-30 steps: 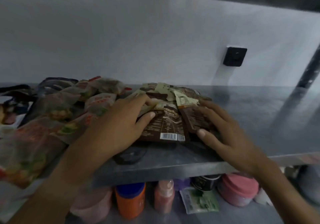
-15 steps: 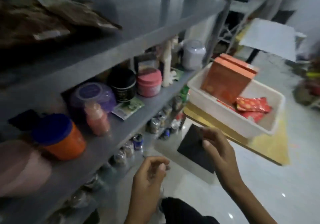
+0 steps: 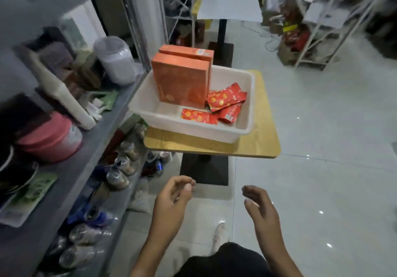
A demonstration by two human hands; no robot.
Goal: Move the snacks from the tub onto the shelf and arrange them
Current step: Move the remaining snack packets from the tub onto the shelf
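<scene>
We read no brand or lettering on any package; print on the wrappers is too blurred. The white plastic tub [image 3: 247, 96], rectangular with a rolled rim and smooth walls, sits on a small square table [image 3: 257, 148] with a wood-grain top and rounded corners, just beside the grey metal shelf [image 3: 90, 148]. Inside the tub, two flat orange cardboard boxes [image 3: 182, 79] stand upright, one behind the other, against the left wall. Three glossy red foil snack packets [image 3: 225, 98] with yellow-orange print lie on the tub floor to the right of the boxes, overlapping one another. We hold both hands low in front of us, well apart from the tub and above the glossy white floor tiles. Our left hand [image 3: 171, 199] has its fingers loosely curled, thumb near the fingertips, and grips nothing. Our right hand [image 3: 257, 208] is relaxed, fingers slightly bent, and also carries nothing. On the shelf we see a pink round lidded container [image 3: 49, 139], a translucent plastic jar [image 3: 113, 60] with pale contents, and a flat green packet [image 3: 32, 193].
</scene>
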